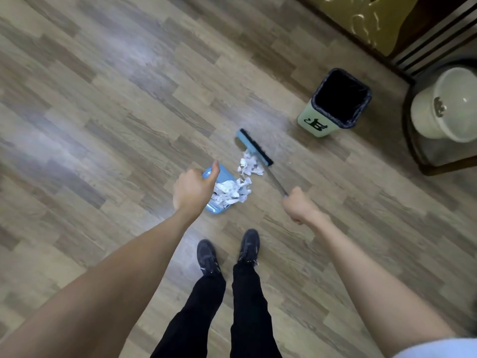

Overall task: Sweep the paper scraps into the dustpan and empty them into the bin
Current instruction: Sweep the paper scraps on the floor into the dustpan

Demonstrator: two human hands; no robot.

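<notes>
My right hand (299,206) is fisted tight round the grey broom handle (276,180), which runs fwd and a bit left from my knuckles down to the blue broom head (254,146) w/ black bristles, resting on the wood floor (103,99). My left hand (193,191) is closed too, thumb sticking up, clamped on the dustpan's grip, though the hand hides the grip itself so can't see exactly how the fingers wrap. The blue dustpan (216,209) sits on the floor just under and to the right of that hand, mouth facing the broom. Paper scraps (231,191), white, are heaped in the pan and spill over its lip; a 2nd clump (249,165) lies on the floor btwn the pan and the broom head, touching the bristle side. Beyond the broom, further fwd and to the right of my right hand, stands the bin (335,103): pale green, upright, black liner folded over the rim, well apart from the scraps. Right of it, a whitish bucket (444,109) inside a dark frame. Near me, below both hands, my dark shoes (227,254) and black trousers.
</notes>
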